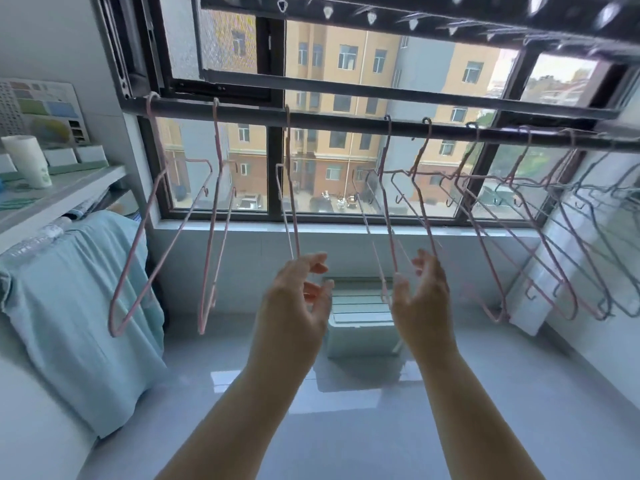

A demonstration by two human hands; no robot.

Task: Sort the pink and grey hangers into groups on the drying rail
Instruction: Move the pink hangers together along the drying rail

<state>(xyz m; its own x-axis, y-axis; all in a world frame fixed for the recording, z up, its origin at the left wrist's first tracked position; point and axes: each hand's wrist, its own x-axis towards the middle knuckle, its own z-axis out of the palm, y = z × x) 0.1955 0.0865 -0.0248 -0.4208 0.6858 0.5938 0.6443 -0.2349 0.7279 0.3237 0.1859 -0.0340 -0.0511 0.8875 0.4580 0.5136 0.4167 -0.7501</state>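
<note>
Below the drying rail (346, 121), both hands are raised with palms facing each other and fingers spread and loosely curled. The left hand (298, 299) grips nothing; its fingertips (317, 261) lie just beside the lower end of a pink hanger (289, 202) hooked at mid-rail. Actual contact cannot be confirmed. The right hand (420, 299) is likewise open, and the lower ends of two further pink hangers (388, 220) hang just beside its fingers.

Along the rail, two pink hangers (180, 220) hang well apart at the left end. To the right of the hands, more pink hangers (485, 230) are bunched close together. The grey hangers (595, 220) are grouped at the far right end, blurred.

Behind the rail is a window (329, 168). A pale blue cloth (86, 299) is draped at lower left, and a white box (360, 320) sits on the floor under the hands.
</note>
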